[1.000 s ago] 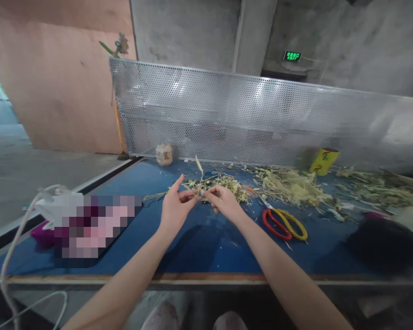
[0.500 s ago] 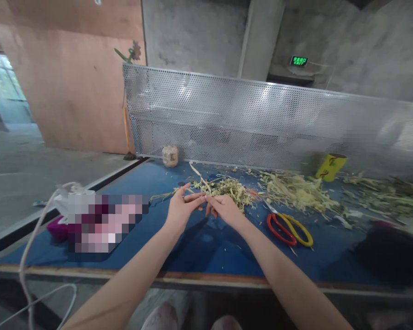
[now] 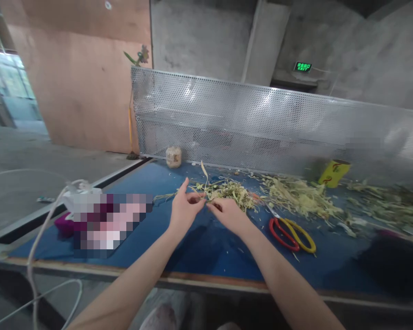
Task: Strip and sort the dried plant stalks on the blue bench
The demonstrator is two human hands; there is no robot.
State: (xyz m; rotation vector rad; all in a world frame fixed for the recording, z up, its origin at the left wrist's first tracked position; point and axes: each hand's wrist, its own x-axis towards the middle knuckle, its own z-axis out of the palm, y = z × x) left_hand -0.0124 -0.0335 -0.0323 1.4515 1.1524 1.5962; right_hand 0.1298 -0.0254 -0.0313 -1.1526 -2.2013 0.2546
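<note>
Over the near middle of the blue table, my left hand (image 3: 186, 208) is closed in a pinch, one finger pointing up. A thin pale dried plant strip (image 3: 204, 172) rises from its fingertips. Close to its right, my right hand (image 3: 230, 214) is closed too, thumb and fingers curled together. What sits in its fingertips is too small to make out. Just behind both hands lies a heap of pale green dried plant stems (image 3: 236, 191). Scissors (image 3: 285, 233) with one red and one yellow handle lie to the right of my right hand.
More dried plant scraps (image 3: 301, 197) spread rightward near a yellow can (image 3: 334, 173). A whitish jar-like object (image 3: 173, 156) stands at the back by a perforated metal panel (image 3: 241, 119). At left are a blurred-out patch (image 3: 117, 220), a purple object (image 3: 64, 224) and a pale cable (image 3: 37, 247).
My fingertips have drawn slightly apart and the fingers have curled in more. The pale strip now stands more upright. The whole view has shifted a little.
</note>
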